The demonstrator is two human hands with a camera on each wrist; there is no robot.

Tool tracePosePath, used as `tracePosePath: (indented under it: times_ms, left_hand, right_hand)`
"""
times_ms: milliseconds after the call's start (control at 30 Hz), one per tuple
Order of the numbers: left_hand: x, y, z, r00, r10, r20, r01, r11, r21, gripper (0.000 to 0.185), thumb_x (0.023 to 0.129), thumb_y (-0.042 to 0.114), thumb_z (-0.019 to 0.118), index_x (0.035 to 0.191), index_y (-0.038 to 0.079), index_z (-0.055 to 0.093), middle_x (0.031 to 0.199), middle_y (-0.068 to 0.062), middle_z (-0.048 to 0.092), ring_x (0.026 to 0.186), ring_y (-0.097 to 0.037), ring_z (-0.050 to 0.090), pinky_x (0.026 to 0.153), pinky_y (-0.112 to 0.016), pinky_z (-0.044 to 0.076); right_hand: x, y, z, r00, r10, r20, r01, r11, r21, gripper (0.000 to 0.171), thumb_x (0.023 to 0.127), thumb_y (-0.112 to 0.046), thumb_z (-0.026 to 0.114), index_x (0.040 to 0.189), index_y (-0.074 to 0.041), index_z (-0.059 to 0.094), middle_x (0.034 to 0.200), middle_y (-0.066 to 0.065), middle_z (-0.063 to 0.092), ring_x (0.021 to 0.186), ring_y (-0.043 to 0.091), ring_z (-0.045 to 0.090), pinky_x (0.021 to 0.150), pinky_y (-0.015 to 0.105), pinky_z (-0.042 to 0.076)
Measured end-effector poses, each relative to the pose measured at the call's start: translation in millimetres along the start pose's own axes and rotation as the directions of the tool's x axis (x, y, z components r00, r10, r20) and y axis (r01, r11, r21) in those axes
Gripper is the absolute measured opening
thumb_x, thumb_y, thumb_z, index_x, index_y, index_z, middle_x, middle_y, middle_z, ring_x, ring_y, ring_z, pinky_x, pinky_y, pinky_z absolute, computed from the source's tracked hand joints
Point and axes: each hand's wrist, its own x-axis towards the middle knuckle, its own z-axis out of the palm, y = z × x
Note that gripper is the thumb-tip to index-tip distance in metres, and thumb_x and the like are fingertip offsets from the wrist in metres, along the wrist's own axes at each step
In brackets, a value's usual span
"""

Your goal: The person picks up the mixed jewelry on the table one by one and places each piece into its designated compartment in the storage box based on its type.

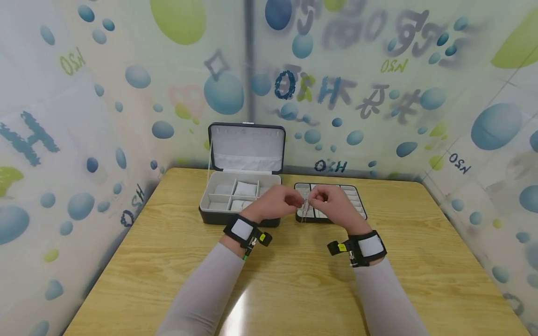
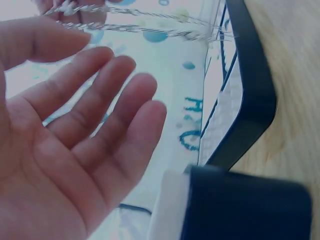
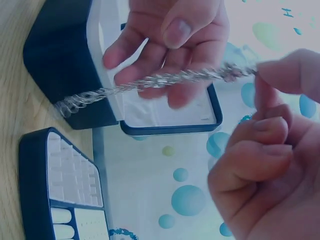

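Note:
A silvery chain (image 3: 185, 76), a bracelet or necklace, hangs from my right hand (image 1: 334, 205), whose thumb and index finger pinch it at one end. In the left wrist view the chain (image 2: 145, 30) shows as two strands. My left hand (image 1: 273, 203) is beside the chain, fingers loosely spread and slightly bent, palm showing in its wrist view. Below the right hand lies a dark-edged jewelry tray (image 1: 362, 213) with light lined slots, partly covered by the hand. Left of it stands a jewelry box (image 1: 215, 217) with light compartments, partly hidden behind my left hand.
The box's lid (image 1: 248, 145) stands upright at the back, lined in pale fabric. Small white cushions (image 1: 245, 189) sit in some compartments. A wooden table (image 1: 290, 280) carries everything, with a patterned wall (image 1: 357, 102) right behind it.

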Motion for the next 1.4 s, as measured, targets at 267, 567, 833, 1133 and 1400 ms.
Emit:
tracePosePath:
  times_ms: [267, 567, 833, 1133, 1400]
  left_hand:
    - [3.3, -0.5, 6.8, 0.997, 0.070, 0.043, -0.065, 0.991, -0.113, 0.024, 0.098, 0.012, 0.072, 0.120, 0.002, 0.075, 0.111, -0.008, 0.079, 0.101, -0.014, 0.073, 0.090, -0.028, 0.060]
    - [6.2, -5.2, 13.4, 0.999, 0.039, 0.027, -0.034, 0.987, -0.157, 0.019, 0.103, 0.014, 0.070, 0.118, 0.007, 0.077, 0.117, -0.010, 0.079, 0.100, -0.011, 0.072, 0.088, -0.027, 0.059]
    - [9.1, -6.1, 19.7, 0.999, 0.010, -0.032, -0.013, 0.994, -0.111, 0.023, 0.102, 0.016, 0.070, 0.122, 0.004, 0.074, 0.108, -0.005, 0.078, 0.091, -0.010, 0.070, 0.080, -0.026, 0.057]
    - [8.3, -6.9, 22.3, 0.999, -0.038, 0.005, 0.039, 0.967, -0.250, 0.025, 0.106, 0.016, 0.065, 0.121, -0.003, 0.072, 0.102, -0.019, 0.075, 0.085, -0.013, 0.070, 0.079, -0.029, 0.062]
    - [7.4, -3.4, 22.8, 0.998, -0.049, 0.026, 0.054, 0.958, -0.282, 0.034, 0.105, 0.017, 0.066, 0.133, -0.002, 0.068, 0.113, -0.022, 0.076, 0.090, -0.013, 0.072, 0.081, -0.030, 0.063]
  right_hand:
    - [1, -3, 2, 0.990, 0.008, -0.140, 0.007, 0.994, 0.108, 0.013, 0.103, -0.007, 0.064, 0.091, -0.002, 0.068, 0.077, 0.003, 0.053, 0.066, 0.015, 0.048, 0.062, 0.027, 0.040]
    - [-1, -3, 2, 0.967, 0.014, -0.254, 0.038, 0.980, 0.197, 0.011, 0.104, -0.011, 0.064, 0.097, -0.002, 0.066, 0.073, -0.002, 0.050, 0.063, 0.013, 0.048, 0.058, 0.025, 0.041]
    - [-1, -1, 2, 0.965, 0.023, -0.263, 0.042, 0.970, 0.239, 0.012, 0.105, -0.011, 0.064, 0.097, -0.002, 0.064, 0.071, -0.003, 0.049, 0.062, 0.015, 0.048, 0.058, 0.026, 0.042]
    - [-3, -6, 3, 0.962, 0.025, -0.272, 0.048, 0.965, 0.258, 0.013, 0.105, -0.012, 0.063, 0.098, 0.000, 0.065, 0.070, -0.004, 0.048, 0.061, 0.014, 0.047, 0.057, 0.025, 0.041]
    - [-4, -9, 2, 0.958, 0.031, -0.286, 0.054, 0.957, 0.284, 0.012, 0.104, -0.009, 0.062, 0.100, 0.001, 0.066, 0.072, -0.003, 0.050, 0.063, 0.013, 0.048, 0.056, 0.024, 0.041]
